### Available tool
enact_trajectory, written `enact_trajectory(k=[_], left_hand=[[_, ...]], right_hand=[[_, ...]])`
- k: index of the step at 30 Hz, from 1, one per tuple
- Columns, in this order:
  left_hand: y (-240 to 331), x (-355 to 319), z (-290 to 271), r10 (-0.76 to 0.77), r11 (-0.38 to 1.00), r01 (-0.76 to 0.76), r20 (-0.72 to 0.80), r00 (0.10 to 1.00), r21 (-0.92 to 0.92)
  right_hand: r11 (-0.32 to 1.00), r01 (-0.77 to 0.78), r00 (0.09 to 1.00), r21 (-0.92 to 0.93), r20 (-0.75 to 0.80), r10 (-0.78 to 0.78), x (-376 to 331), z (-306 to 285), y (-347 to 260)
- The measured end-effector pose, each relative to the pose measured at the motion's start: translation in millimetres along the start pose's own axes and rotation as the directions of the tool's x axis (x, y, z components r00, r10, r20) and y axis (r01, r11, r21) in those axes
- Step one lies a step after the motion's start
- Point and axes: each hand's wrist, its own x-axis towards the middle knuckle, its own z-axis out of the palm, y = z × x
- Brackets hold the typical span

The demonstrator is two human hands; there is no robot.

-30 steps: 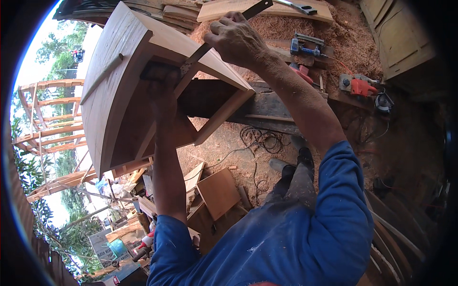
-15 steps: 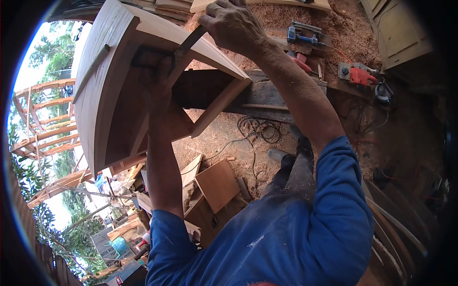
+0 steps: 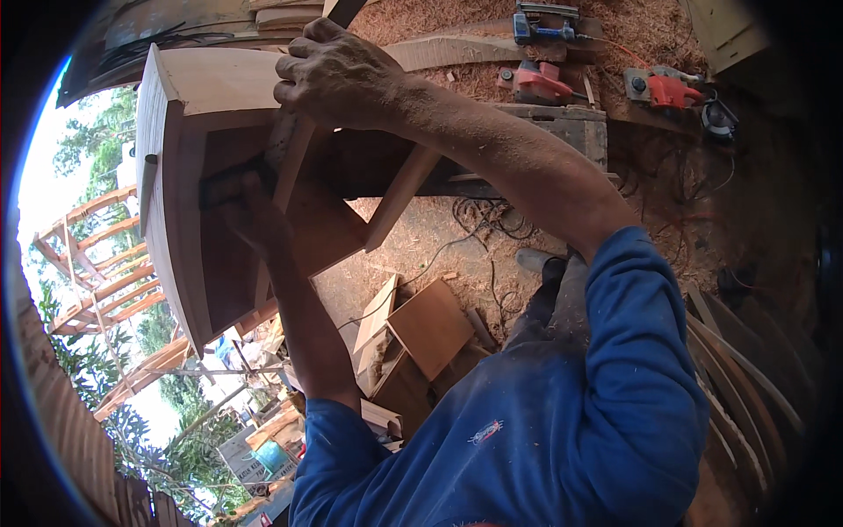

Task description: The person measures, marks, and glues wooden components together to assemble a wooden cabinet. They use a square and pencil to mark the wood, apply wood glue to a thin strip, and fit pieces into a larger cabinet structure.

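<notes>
The right hand (image 3: 338, 75) has its fingers curled around a long, flat, dark bar (image 3: 345, 10), which sticks out above and below them. Lower and to the left of these fingers, the left hand (image 3: 255, 215) is at a dark rectangular block (image 3: 230, 183); in the shadow I cannot tell how far its fingers are closed. Around the left fingers stands a box-like pale wooden frame (image 3: 233, 255). A square brown wooden board (image 3: 430, 328) lies below and to the right of them.
</notes>
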Motion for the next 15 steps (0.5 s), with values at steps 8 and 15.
enact_trajectory(k=[8,15], left_hand=[[-41,-6,-36,-0.256,0.960,0.253,-0.012,0.967,-0.118],[-15,-5,-7,-0.079,0.996,0.080,0.013,0.997,-0.039]], right_hand=[[0.996,0.037,0.999,0.079,-0.010,-0.036,4,11,-7],[0.996,0.030,0.999,0.087,0.015,-0.032,0,17,-6]])
